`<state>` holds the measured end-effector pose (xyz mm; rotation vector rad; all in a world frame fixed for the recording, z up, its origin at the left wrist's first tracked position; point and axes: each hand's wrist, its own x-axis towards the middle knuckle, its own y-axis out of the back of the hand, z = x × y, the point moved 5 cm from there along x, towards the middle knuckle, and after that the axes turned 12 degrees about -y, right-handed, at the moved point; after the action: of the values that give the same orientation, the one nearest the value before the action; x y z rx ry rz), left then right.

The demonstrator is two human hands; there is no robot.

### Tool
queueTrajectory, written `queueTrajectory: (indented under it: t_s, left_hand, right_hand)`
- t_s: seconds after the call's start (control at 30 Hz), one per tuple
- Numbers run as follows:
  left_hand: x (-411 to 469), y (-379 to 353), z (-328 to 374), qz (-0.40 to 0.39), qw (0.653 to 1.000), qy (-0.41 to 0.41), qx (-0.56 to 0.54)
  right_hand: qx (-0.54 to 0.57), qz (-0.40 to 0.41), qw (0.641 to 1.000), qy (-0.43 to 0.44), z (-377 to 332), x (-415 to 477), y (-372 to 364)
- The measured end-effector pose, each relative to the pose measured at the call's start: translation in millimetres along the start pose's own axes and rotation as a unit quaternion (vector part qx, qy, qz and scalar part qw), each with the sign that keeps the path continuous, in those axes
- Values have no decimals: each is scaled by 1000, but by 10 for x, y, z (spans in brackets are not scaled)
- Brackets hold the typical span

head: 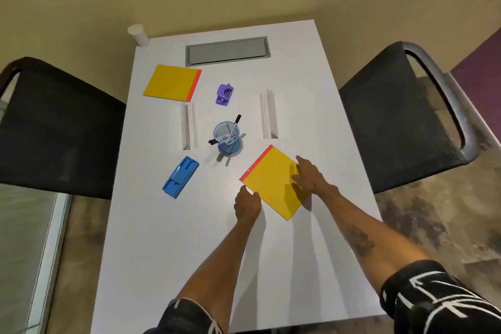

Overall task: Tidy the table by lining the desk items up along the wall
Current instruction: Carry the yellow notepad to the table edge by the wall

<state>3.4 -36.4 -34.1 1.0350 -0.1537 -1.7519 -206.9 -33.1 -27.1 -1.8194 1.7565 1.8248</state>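
While askew, notepad (268, 184) under right hand (309, 177)

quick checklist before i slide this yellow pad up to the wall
1. Both hands on the near yellow pad: ok. The left hand is at its near left edge, the right hand lies on its right side.
2. Pad lifted or firmly gripped: cannot tell.
3. Pad square to the wall: not ok, it lies rotated.
4. Path straight ahead: not ok, the right white holder and the pen cup stand between pad and wall.
5. Free space at the wall: ok, bare table shows right of the grey cable hatch.
6. Other items lined up: not ok, the far yellow pad, purple stapler and blue tray are scattered.
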Motion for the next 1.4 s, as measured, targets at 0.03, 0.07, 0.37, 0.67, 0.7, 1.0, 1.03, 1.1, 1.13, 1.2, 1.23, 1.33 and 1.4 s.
queueTrajectory:
  t_s: [0.03,0.07,0.37,0.67,0.7,1.0,1.03,1.1,1.13,1.2,1.23,1.33,1.4]
  left_hand:
    - [24,-9,-21,-6,1000,5,7]
    - [32,-17,-35,-11,1000,10,9]
    - [92,-149,-101,-52,998,17,0]
    - [120,-258,-224,-30,993,45,-106]
    - [116,-268,-241,-32,991,52,-120]
    - [138,-221,-381,-12,985,74,-153]
    - [138,-214,-405,-11,984,80,-158]
    - [130,-218,-457,-7,977,96,-191]
    - [125,-220,-471,-2,972,106,-209]
    - [117,-214,-482,-1,968,120,-221]
    - [107,-220,-483,-11,969,115,-218]
    - [90,-246,-459,-33,980,80,-177]
    - [65,-260,-440,-36,989,59,-130]
  right_hand:
    - [-3,5,1000,-2,11,23,-12]
    - [-5,3,1000,-8,24,25,-4]
    - [-43,-6,999,-24,130,81,-130]
    - [45,26,998,-40,71,80,-217]
    - [48,25,998,-41,82,78,-226]
    - [100,18,984,-148,168,54,-273]
    - [118,13,980,-157,193,55,-268]
    - [170,5,973,-156,241,52,-255]
    - [195,9,970,-148,258,37,-246]
    - [221,25,966,-129,287,-21,-217]
    - [229,32,965,-122,300,-55,-200]
    - [276,34,954,-116,334,-158,-158]
    - [303,27,947,-106,356,-219,-129]
